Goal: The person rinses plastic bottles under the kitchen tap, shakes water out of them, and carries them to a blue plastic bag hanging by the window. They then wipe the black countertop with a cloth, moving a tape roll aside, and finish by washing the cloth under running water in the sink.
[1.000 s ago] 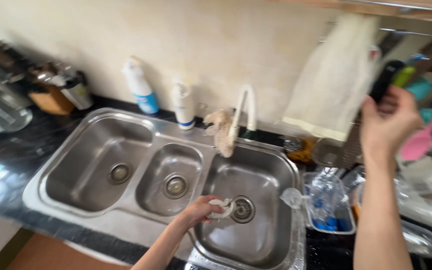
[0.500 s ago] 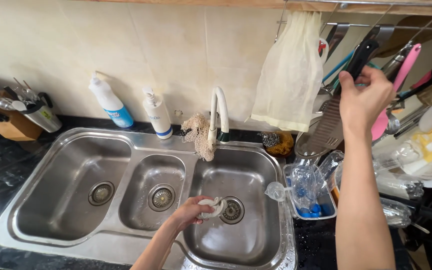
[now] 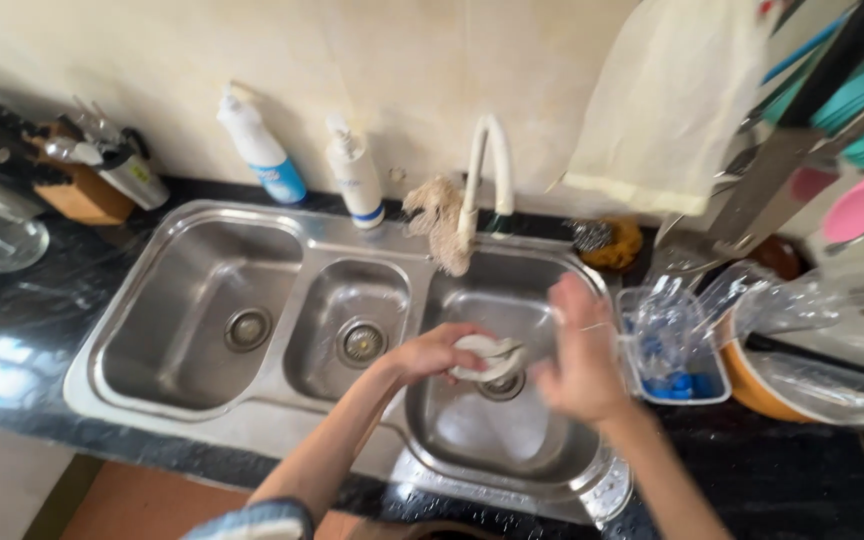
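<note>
A: Two hands over the sink (image 3: 282, 235), right basin. Left hand (image 3: 430, 352), what's it got?

B: Fingers curled round a small white round thing (image 3: 482, 357), looks like a lid or sponge, can't tell which. Sits at the fingertips, just above the drain (image 3: 503, 385).

A: Right hand (image 3: 582, 355)?

B: Blurred. Fingers look loosely spread, nothing in them afaict. It's just right of the white thing, maybe touching, can't say.

A: Around them?

B: Tap (image 3: 482, 170) w/ a rag (image 3: 439, 222) draped on it, beyond the fingertips. Two bottles (image 3: 354, 178) by the wall, further left. Clear plastic tub (image 3: 674, 345) w/ blue bits just past the right hand's knuckles. Knife block (image 3: 80, 195) far left.
</note>
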